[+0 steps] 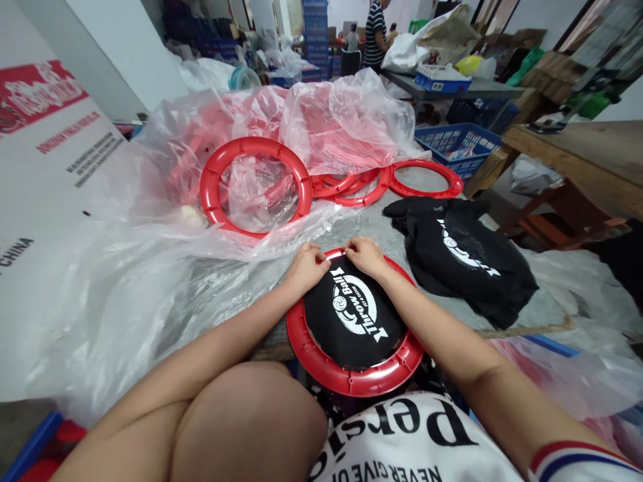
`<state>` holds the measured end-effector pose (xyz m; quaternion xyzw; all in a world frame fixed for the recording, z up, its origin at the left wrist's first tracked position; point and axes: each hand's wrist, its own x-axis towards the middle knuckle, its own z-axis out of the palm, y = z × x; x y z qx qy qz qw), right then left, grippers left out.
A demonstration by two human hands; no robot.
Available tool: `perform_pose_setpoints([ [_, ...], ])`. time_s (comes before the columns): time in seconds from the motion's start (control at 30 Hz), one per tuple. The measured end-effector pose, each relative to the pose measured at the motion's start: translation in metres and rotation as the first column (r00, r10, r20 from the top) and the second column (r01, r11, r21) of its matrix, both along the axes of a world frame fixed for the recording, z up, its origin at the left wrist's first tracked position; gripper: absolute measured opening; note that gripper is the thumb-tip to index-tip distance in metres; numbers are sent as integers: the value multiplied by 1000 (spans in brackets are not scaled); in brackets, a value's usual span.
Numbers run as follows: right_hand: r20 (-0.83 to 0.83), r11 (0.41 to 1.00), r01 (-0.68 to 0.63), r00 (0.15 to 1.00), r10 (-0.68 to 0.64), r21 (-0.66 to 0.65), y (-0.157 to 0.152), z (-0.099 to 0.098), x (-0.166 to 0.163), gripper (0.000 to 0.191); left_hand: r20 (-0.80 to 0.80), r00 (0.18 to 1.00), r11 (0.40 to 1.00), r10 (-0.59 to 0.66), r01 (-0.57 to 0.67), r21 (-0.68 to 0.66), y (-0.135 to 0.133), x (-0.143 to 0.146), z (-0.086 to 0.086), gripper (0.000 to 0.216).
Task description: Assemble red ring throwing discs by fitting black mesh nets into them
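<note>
A red plastic ring (346, 383) rests between my lap and the table edge, with a round black fabric panel (321, 314) printed in white lying across it. At the ring's far edge, my left hand (309, 264) pinches the panel's border, fingers closed. Just to its right, my right hand (366, 254) also has its fingers closed on the fabric at the rim. Both hands touch the ring's far side, a short gap apart. What lies under the fingertips is partly hidden.
More printed black fabric panels (462, 261) lie heaped at right. Beyond the hands, a loose red ring (256, 144) leans on clear plastic bags (346, 114) of red rings. A white carton (45, 201) stands left. A blue crate (457, 144) and a person (376, 33) are farther back.
</note>
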<state>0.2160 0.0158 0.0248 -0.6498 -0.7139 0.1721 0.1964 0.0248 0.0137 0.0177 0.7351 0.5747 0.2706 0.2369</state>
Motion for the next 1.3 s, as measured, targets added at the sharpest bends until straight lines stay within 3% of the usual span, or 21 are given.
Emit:
perform_pose_setpoints([
  [0.17,-28,989,-125,992,123,-83,11,13,6,21,-23,1000,1000,-12,12,15,1,6,-4,8],
  [0.3,-2,965,-252,968,252,-74,20,26,4,17,-23,999,999,-24,25,44,3,9,-6,15],
  [0.43,-36,936,-329,944,328,-124,25,20,-5,5,7,999,996,-40,40,75,1,9,-8,14],
  [0.7,-175,951,-304,941,291,-55,24,-8,-1,6,145,989,998,-10,0,70,0,7,-13,15],
  [1.3,-108,968,-242,966,235,-59,15,1,-7,6,185,983,998,12,-23,58,4,6,-14,12],
])
